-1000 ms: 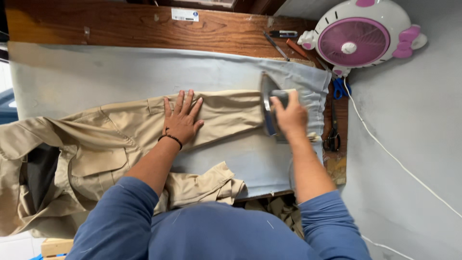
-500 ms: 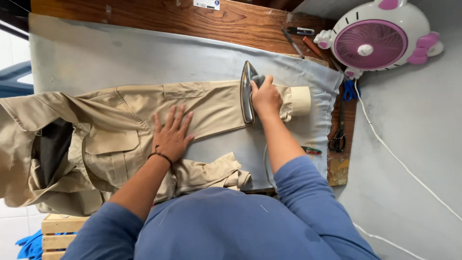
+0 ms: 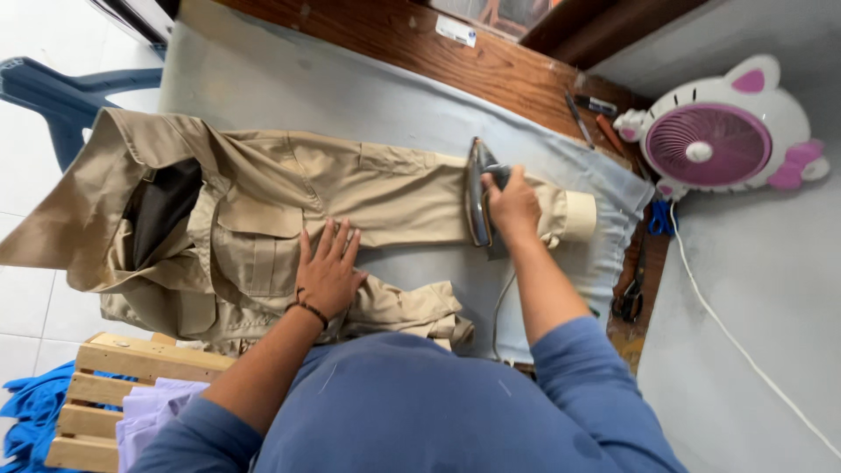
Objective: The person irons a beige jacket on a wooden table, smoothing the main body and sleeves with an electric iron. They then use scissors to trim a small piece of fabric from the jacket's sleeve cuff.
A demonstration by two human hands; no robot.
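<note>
On the grey padded ironing surface [image 3: 263, 79] lies a khaki shirt [image 3: 263, 219], one sleeve [image 3: 394, 197] stretched out flat. Sleeve's long axis runs approx left-right across the view, cuff [image 3: 580, 215] at the right end, shoulder/body of shirt bunched to the left w/ collar open and dark lining showing. Second sleeve [image 3: 412, 307] is crumpled at the near edge of the surface, just beside the person's body.

Iron [image 3: 477, 197] sits on the sleeve close to the cuff end. Its long axis lies crosswise to the sleeve, i.e. near-to-far in the view; which end is the tip I can't tell for sure. Right hand [image 3: 512, 206] is wrapped round the iron's handle, fingers curled closed on it, knuckles up. R forearm comes in from the lower right, elbow bent, blue sleeve pushed up above the elbow. Cord [image 3: 499, 307] trails from the iron back toward the body.

Left hand [image 3: 328, 267] lies palm down on the shirt near the chest pocket [image 3: 254, 245], fingers spread and straight, pointing away from the body, pressing cloth flat, gripping nothing. Dark band on the L wrist. L forearm angles in from lower left.

Far side: wooden board [image 3: 420, 52] w/ small tools. Right: pink-and-white fan [image 3: 714, 144] w/ white cable on grey floor. Lower left: wooden crate [image 3: 131, 385], blue cloth [image 3: 26, 412] beside it; blue chair [image 3: 70, 92] upper left.
</note>
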